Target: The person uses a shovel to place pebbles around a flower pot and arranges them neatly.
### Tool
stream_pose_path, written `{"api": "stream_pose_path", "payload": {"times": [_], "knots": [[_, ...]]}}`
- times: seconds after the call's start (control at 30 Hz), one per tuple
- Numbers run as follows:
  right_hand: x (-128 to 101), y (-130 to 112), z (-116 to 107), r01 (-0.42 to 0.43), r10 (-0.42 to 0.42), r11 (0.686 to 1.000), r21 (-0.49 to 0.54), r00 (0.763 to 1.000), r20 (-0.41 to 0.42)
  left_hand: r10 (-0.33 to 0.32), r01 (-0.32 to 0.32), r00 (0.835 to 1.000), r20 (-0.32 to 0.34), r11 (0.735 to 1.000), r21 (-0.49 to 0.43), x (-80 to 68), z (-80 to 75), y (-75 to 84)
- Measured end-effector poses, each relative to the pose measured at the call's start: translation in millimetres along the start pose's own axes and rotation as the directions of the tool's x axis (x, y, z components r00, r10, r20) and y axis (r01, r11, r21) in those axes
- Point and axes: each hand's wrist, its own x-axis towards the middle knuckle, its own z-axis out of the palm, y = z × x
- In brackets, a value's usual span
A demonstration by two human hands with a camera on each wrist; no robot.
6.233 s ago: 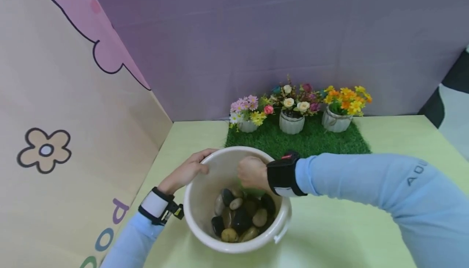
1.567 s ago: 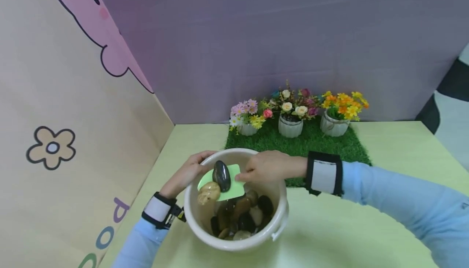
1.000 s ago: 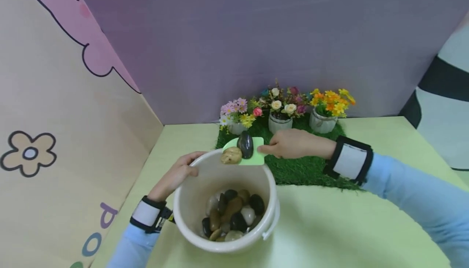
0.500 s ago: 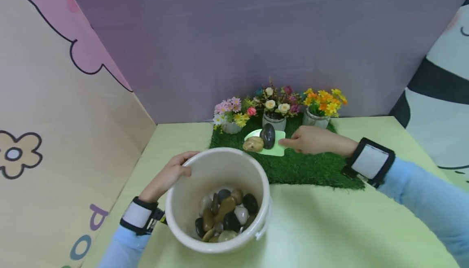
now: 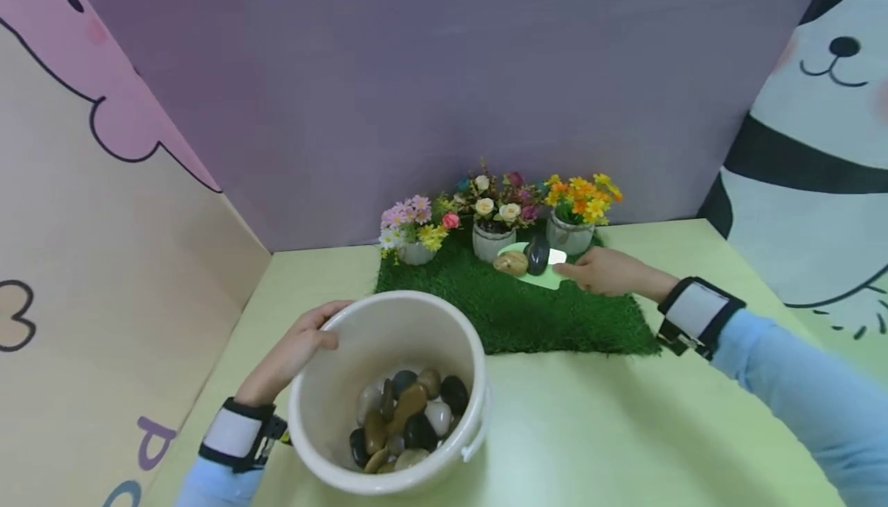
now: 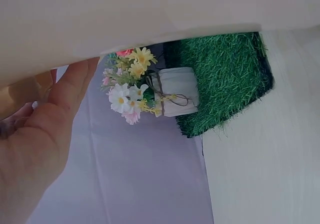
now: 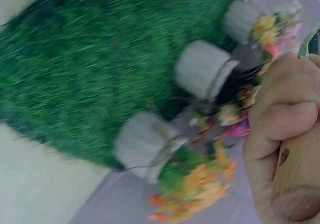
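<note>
My left hand [image 5: 294, 349] grips the rim of a cream plastic bucket [image 5: 361, 341], thumb inside and fingers outside. Several smooth pebbles [image 5: 409, 411], dark, brown and whitish, lie at its bottom. Beyond the bucket, my right hand [image 5: 605, 270] holds a light-green shovel [image 5: 541, 280] over the artificial grass mat [image 5: 513, 314]. A tan pebble [image 5: 511, 263] and a dark pebble [image 5: 537, 255] ride on its blade, in front of the flowerpots. In the right wrist view the fingers wrap round the shovel's wooden handle [image 7: 297, 184]; most of the blade is out of that view.
Along the mat's back edge stand three white pots with artificial flowers: pink and white [image 5: 416, 253], mixed roses [image 5: 494, 243], orange and yellow [image 5: 569, 236]. Behind them rises a purple-grey backdrop [image 5: 416, 91]. The pale green table [image 5: 590, 430] extends right of the bucket.
Earlier my right hand was inside the bucket; it came up with two pebbles on the shovel and moved right and forward over the mat. The left hand keeps its grip; the head view has turned right.
</note>
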Motion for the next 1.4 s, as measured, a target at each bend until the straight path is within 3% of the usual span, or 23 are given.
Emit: {"api": "stream_pose_path", "payload": {"times": [0.23, 0.43, 0.6, 0.77, 0.93, 1.2, 1.4], "knots": [[16.7, 42.7, 10.9, -0.003, 0.000, 0.999, -0.047, 0.999, -0.054, -0.028, 0.028, 0.999, -0.026, 1.000, 0.008, -8.7, -3.8, 0.5], [35.3, 77.6, 30.7, -0.118, 0.111, 0.990, -0.083, 0.991, -0.078, -0.042, 0.043, 0.998, -0.044, 0.999, 0.013, -21.5, -4.1, -6.4], [51.1, 92.2, 59.2, -0.195, 0.189, 0.977, -0.085, 0.979, -0.074, -0.029, 0.029, 0.999, -0.018, 1.000, 0.002, -39.6, -9.9, -17.0], [54.0, 97.8, 75.6, -0.209, 0.207, 0.976, -0.059, 0.977, -0.052, -0.034, 0.034, 0.999, 0.018, 0.999, -0.008, -47.7, -12.5, -23.7], [51.3, 106.1, 73.0, -0.221, 0.220, 0.975, -0.026, 0.975, -0.043, -0.007, 0.007, 0.999, 0.034, 1.000, -0.012, -42.1, -8.7, -24.3], [45.7, 124.4, 53.0, -0.288, 0.284, 0.957, -0.041, 0.956, -0.077, 0.041, -0.041, 0.999, 0.013, 0.999, 0.004, -19.2, -1.0, -11.4], [38.7, 123.1, 32.2, -0.299, 0.295, 0.952, -0.064, 0.953, -0.064, 0.026, -0.026, 1.000, -0.004, 0.999, 0.035, -6.5, 2.3, -0.7]]}}
